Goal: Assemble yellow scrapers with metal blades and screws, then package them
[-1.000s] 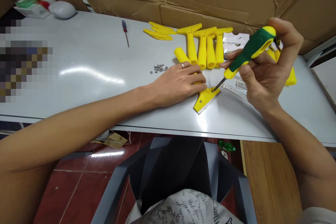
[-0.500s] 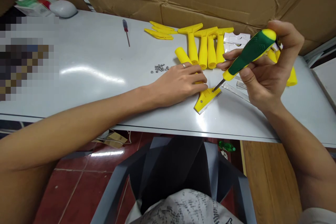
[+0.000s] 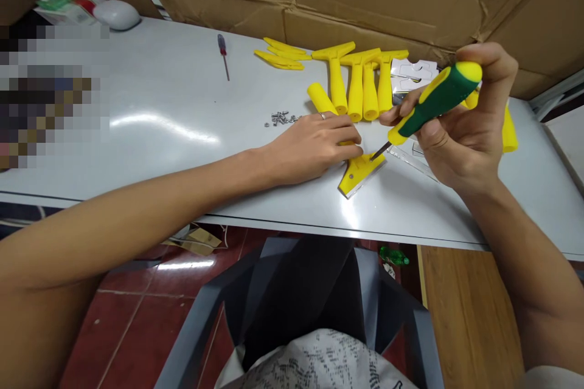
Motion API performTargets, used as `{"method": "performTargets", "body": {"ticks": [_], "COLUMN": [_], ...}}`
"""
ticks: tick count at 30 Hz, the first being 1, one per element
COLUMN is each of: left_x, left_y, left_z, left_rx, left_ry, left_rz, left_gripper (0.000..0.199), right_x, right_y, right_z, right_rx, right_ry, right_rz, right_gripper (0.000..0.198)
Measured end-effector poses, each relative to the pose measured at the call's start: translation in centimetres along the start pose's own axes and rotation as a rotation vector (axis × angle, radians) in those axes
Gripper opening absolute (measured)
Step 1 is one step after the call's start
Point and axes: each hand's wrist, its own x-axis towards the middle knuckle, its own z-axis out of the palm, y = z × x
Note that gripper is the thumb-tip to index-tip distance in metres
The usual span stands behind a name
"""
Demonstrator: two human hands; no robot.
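My left hand (image 3: 322,143) is closed around the neck of a yellow scraper (image 3: 358,175), pressing it down on the white table. The scraper's wide head points toward me, with a clear strip along its edge and a screw at its left side. In my right hand (image 3: 469,121) is a green and yellow screwdriver (image 3: 440,100), slanted, its tip on the right screw spot of the scraper head. My fingers wrap the handle, and the index finger lies near its end. A loose pile of small screws (image 3: 280,118) lies just beyond my left hand.
Several yellow scraper handles (image 3: 337,82) and thin yellow pieces (image 3: 280,61) lie at the back, before a cardboard wall (image 3: 365,0). A smaller screwdriver (image 3: 222,51) rests left of them. White cards (image 3: 413,73) and a clear strip (image 3: 413,163) are near my right hand.
The screwdriver handle has turned in my right hand, showing more yellow on its upper side, and its fingers have shifted. My left hand stays on the scraper.
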Motion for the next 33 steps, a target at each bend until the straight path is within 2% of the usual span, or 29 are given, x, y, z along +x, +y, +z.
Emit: {"method": "performTargets", "body": {"ticks": [4, 9, 14, 18, 24, 26, 29, 33], "left_x": [0.1, 0.3, 0.3, 0.3, 0.3, 0.3, 0.4, 0.4], "left_y": [-0.1, -0.1, -0.2, -0.3, -0.5, -0.6, -0.6, -0.7], "left_z": [0.0, -0.1, -0.3, -0.4, -0.1, 0.0, 0.0, 0.0], "left_rx": [-0.018, -0.005, -0.038, -0.046, -0.054, -0.057, -0.043, 0.044], "left_ry": [-0.020, -0.014, -0.070, -0.085, -0.065, -0.064, -0.056, -0.064], "left_rz": [-0.018, -0.005, -0.025, -0.030, -0.025, -0.021, -0.004, 0.042], "left_gripper": [0.042, 0.039, 0.039, 0.039, 0.039, 0.037, 0.034, 0.034], "right_x": [-0.1, -0.4, -0.5, -0.3, 0.4, 0.3, -0.3, -0.7], "right_y": [-0.2, -1.4, -1.7, -1.0, 1.2, 1.5, 1.5, 1.5], "right_z": [-0.4, -0.1, 0.3, -0.2, -0.7, -0.8, -1.0, -0.6], "right_rx": [0.003, 0.049, 0.048, 0.011, -0.002, -0.012, -0.033, 0.022], "right_ry": [0.039, -0.002, -0.008, -0.058, -0.011, -0.011, 0.010, 0.005], "right_rz": [-0.096, -0.061, -0.113, -0.148, -0.194, -0.175, -0.074, -0.082], "right_gripper": [0.090, 0.085, 0.082, 0.085, 0.103, 0.108, 0.106, 0.098]}}
